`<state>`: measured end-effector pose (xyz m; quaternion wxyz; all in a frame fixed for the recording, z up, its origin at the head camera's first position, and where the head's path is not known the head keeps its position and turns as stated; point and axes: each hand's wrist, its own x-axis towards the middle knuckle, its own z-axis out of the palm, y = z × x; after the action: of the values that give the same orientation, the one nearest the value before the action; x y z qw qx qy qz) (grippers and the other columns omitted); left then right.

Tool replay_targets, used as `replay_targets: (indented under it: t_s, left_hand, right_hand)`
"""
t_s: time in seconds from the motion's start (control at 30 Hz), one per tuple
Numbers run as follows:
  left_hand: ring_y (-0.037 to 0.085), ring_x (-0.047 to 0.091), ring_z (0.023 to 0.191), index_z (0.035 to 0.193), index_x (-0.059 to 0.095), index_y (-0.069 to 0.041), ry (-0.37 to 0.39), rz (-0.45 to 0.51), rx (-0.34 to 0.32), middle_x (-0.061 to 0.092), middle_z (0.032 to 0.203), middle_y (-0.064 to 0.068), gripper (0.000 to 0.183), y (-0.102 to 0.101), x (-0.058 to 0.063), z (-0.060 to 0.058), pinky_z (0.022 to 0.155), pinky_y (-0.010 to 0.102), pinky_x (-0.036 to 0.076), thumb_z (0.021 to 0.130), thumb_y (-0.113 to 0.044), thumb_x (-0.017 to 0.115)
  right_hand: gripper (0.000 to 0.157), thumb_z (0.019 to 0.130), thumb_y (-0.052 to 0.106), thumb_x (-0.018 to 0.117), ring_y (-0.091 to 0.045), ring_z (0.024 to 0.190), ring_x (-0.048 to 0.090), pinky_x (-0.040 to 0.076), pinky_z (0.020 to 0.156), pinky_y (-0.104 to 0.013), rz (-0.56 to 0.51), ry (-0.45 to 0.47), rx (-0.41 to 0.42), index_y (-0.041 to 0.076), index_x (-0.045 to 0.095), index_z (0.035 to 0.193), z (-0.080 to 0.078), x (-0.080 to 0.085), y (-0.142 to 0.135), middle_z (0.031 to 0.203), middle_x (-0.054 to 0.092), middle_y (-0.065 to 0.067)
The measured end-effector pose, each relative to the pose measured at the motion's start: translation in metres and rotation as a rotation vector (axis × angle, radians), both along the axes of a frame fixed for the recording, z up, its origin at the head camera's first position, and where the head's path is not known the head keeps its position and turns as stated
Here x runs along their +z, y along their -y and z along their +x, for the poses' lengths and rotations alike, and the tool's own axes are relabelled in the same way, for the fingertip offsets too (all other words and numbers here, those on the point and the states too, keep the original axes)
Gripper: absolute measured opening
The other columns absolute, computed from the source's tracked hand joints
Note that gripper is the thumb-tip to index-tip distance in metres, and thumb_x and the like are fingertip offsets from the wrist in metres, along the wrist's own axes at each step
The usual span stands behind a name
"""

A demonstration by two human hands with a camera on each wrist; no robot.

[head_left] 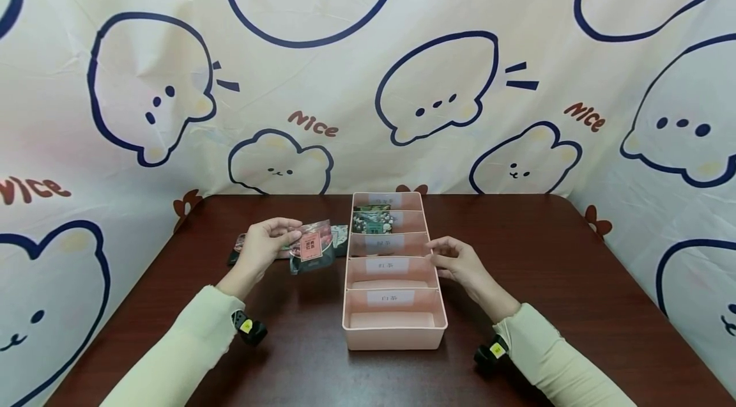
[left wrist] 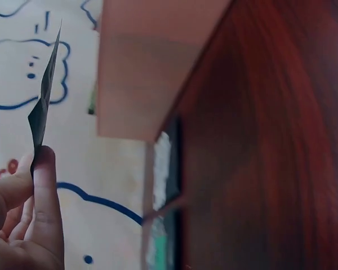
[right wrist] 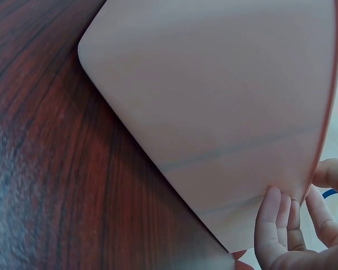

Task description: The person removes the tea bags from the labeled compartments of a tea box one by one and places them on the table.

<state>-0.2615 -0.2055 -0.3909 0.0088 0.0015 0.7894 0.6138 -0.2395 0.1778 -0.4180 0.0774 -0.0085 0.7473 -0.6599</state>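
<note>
Holding one red packet point(head_left: 312, 246) by its edge, the left grip point(head_left: 266, 246) is just left of one pink box point(head_left: 397, 338) with five slots. The right grip point(head_left: 467, 271) pinches the box's right rim. At least two green packets point(head_left: 372, 223) sit in the far slots. More packets point(head_left: 342, 239) lie past the left grip, too hidden to count. The box's left wall stands between the red packet and the slots. A picture cloth point(head_left: 351, 87) rises behind the worktop point(head_left: 517, 241), which stretches wide right of the box.

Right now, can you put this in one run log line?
left hand: pinches pink-labelled packet | right hand: grips pink box at rim | green packets: in box
</note>
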Motion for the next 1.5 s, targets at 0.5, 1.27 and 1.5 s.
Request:
replay_targets:
  t_s: [0.5,1.27,1.5]
  left_hand:
    - [0.013,0.067,0.075,0.11,0.067,0.0,0.134,-0.154,-0.121,0.071,0.092,0.008,0.023,-0.011,-0.038,-0.01,0.063,0.034,0.059,0.089,-0.008,0.069]
    - [0.016,0.068,0.073,0.1,0.069,0.002,0.082,-0.29,-0.179,0.068,0.088,0.014,0.015,-0.028,-0.047,-0.013,0.061,0.036,0.059,0.085,-0.001,0.071]
    - [0.014,0.066,0.067,0.095,0.072,-0.002,0.075,-0.376,-0.169,0.066,0.083,0.01,0.012,-0.028,-0.05,-0.015,0.06,0.034,0.059,0.084,-0.005,0.074]
  right_hand:
    - [0.037,0.088,0.005,0.067,-0.01,0.083,0.06,0.057,0.072,-0.026,0.001,-0.008,-0.001,-0.007,0.056,0.122,0.0,-0.003,-0.002,0.091,0.057,0.001]
    - [0.037,0.089,0.007,0.068,-0.01,0.084,0.062,0.057,0.075,-0.027,-0.012,0.001,0.004,-0.006,0.056,0.122,0.001,-0.002,-0.002,0.092,0.058,0.0]
    - [0.036,0.088,0.007,0.068,-0.01,0.083,0.062,0.057,0.074,-0.027,-0.009,0.0,0.01,-0.005,0.057,0.12,-0.002,-0.003,-0.002,0.091,0.058,0.0]
